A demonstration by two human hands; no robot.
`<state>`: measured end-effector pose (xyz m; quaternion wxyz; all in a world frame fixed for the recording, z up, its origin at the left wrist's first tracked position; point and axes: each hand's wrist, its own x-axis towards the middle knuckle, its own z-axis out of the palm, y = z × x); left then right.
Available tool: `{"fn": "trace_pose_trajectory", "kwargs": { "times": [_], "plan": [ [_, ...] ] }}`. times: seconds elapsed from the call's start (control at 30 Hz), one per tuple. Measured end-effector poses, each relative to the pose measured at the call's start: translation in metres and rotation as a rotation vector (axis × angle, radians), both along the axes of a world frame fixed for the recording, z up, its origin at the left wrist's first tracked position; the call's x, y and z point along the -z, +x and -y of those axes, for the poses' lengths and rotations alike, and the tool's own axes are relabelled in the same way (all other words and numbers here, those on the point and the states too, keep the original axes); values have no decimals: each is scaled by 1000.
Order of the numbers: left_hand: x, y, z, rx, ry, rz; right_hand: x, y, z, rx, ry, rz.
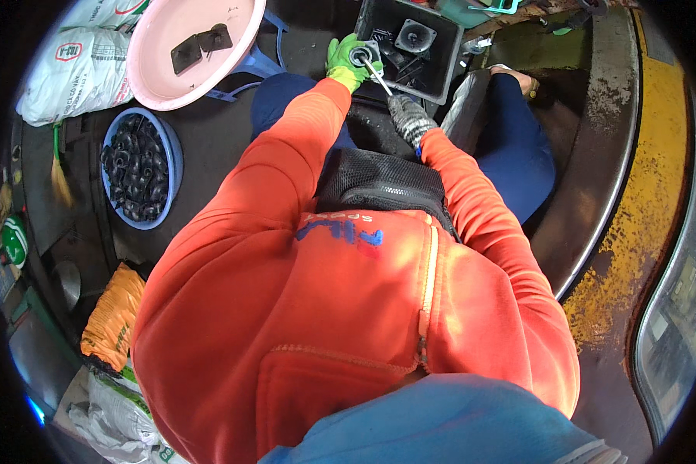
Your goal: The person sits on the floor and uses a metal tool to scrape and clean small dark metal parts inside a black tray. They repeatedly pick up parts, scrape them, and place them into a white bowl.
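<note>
In a green glove, my left hand (346, 62) is closed on a square-flanged part with a round ring (361, 56), held over the near left edge of a dark rectangular bin (454, 62). My right hand (410, 117) wears a grey knitted glove and grips a thin metal rod tool (378, 80). The tool's tip meets the part near its ring; the glove hides its handle. Inside the bin lie a similar square part with a round cone-like centre (415, 36) and several small dark pieces (393, 56).
At the upper left, a pink basin (151, 58) on a blue stool (259, 63) holds dark square pieces (201, 48). Below it stands a blue basin (176, 147) full of black parts (138, 166). White sacks (77, 73) lie far left. A worn yellow metal edge (622, 232) runs along the right.
</note>
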<state>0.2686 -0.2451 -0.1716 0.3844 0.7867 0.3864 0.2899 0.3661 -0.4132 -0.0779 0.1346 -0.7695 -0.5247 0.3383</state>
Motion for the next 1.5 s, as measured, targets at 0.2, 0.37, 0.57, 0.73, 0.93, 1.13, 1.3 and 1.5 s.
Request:
{"fn": "trace_pose_trajectory", "kwargs": {
  "times": [0.2, 0.37, 0.57, 0.73, 0.93, 1.13, 1.3, 1.5],
  "plan": [
    [-3, 0, 0, 21, 18, -118, -8, -2, -3, -175, -33, 112],
    [-8, 1, 0, -36, 124, -128, -7, 1, 0, 178, -32, -99],
    [-6, 1, 2, -16, 57, -110, 9, 2, 8, -12, 220, -37],
    [-6, 0, 4, -2, 42, -181, 21, 3, 7, -236, 451, 182],
    [-5, 0, 6, -19, 150, -52, 17, 3, 9, -92, 347, 52],
    [-21, 0, -2, -15, -82, -194, -52, 24, -1, -234, 262, 142],
    [-93, 35, -68, -186, -432, 343, -136, 62, 41, 670, 356, -763],
    [-131, 93, -135, 90, -791, 258, -140, 88, 62, 1214, 341, -1294]
  ]
}}
